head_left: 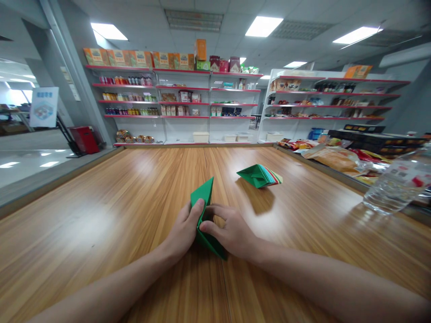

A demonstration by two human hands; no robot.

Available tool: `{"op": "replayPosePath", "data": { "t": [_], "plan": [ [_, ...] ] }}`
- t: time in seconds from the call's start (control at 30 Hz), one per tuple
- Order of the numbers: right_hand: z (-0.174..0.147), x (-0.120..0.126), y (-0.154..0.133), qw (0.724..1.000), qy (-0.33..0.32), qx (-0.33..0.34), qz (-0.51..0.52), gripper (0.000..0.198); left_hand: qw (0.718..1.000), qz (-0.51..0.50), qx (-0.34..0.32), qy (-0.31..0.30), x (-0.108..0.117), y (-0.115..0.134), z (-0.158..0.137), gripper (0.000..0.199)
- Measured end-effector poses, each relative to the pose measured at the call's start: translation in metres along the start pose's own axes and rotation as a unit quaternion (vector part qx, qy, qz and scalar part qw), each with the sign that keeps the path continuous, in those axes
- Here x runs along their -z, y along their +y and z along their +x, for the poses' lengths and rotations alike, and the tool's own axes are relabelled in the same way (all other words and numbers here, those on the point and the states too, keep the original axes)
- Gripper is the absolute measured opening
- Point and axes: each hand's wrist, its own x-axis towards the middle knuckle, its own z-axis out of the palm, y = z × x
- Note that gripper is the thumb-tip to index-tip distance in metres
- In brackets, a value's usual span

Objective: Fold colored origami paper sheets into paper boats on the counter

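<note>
A folded piece of green paper stands tilted over the middle of the table, one pointed corner up and another reaching down toward me. My left hand grips it from the left, thumb pressed on its face. From the right, my right hand has thumb and index finger curled at the paper's middle fold, pinching its edge. Farther off to the right lies a second folded paper piece, green with a fan of striped layers in blue, red and cream at its right end. The fingers behind the paper are partly hidden.
The wooden table has a raised rim. A clear plastic bottle stands at the right edge, near snack bags and black boxes. Stocked shelves line the back; a sign stands at left.
</note>
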Motion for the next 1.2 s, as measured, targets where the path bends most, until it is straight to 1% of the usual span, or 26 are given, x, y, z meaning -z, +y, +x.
{"op": "replayPosePath", "data": {
  "t": [0.1,0.17,0.3,0.37,0.47,0.53,0.63,0.7,0.77,0.83,0.9,0.97,1.03,1.1,1.2],
  "plan": [
    [-0.002,0.000,-0.001,0.999,-0.016,0.034,-0.024,0.024,1.000,-0.004,0.009,0.012,0.000,0.000,0.001,0.040],
    [-0.002,0.000,-0.001,0.998,-0.014,0.041,-0.053,0.026,1.000,-0.002,0.011,0.011,0.000,-0.001,0.001,0.039],
    [0.001,-0.003,0.000,0.994,0.017,0.039,-0.105,0.027,1.000,0.011,0.007,0.007,-0.002,-0.002,0.001,0.037],
    [0.001,-0.005,0.001,0.992,0.031,0.033,-0.120,0.023,1.000,0.014,-0.001,0.008,-0.003,-0.002,0.000,0.036],
    [-0.001,-0.010,0.001,0.989,0.052,0.021,-0.135,0.010,1.000,0.012,-0.020,0.003,-0.005,-0.002,-0.001,0.033],
    [-0.002,-0.011,-0.001,0.988,0.070,0.018,-0.136,0.007,0.999,0.010,-0.033,0.000,-0.007,-0.002,-0.002,0.031],
    [-0.003,-0.012,-0.005,0.987,0.111,0.022,-0.117,0.012,0.999,0.013,-0.046,0.010,-0.009,-0.002,-0.002,0.028],
    [-0.002,-0.012,-0.007,0.989,0.121,0.009,-0.088,0.014,0.998,0.025,-0.049,0.021,-0.010,-0.003,-0.001,0.029],
    [-0.001,-0.012,-0.008,0.994,0.104,-0.030,-0.033,0.016,0.997,0.045,-0.050,0.029,-0.009,-0.003,0.000,0.030],
    [0.002,-0.013,-0.008,0.993,0.074,-0.071,0.053,0.019,0.996,0.063,-0.051,0.040,-0.008,-0.003,0.001,0.031],
    [0.004,-0.014,-0.005,0.985,0.054,-0.092,0.138,0.018,0.995,0.071,-0.047,0.055,-0.007,-0.003,0.002,0.031],
    [0.004,-0.015,-0.002,0.977,0.047,-0.100,0.184,0.016,0.994,0.075,-0.039,0.064,-0.006,-0.003,0.003,0.031],
    [0.003,-0.017,0.000,0.976,0.051,-0.096,0.187,0.016,0.994,0.078,-0.026,0.067,-0.005,-0.003,0.005,0.034],
    [0.002,-0.017,0.000,0.981,0.056,-0.082,0.164,0.017,0.995,0.068,-0.004,0.078,-0.004,-0.005,0.008,0.036],
    [0.005,-0.009,0.001,0.991,0.081,-0.062,0.091,0.021,0.994,0.004,0.067,0.087,-0.001,-0.008,0.011,0.038]
  ]
}}
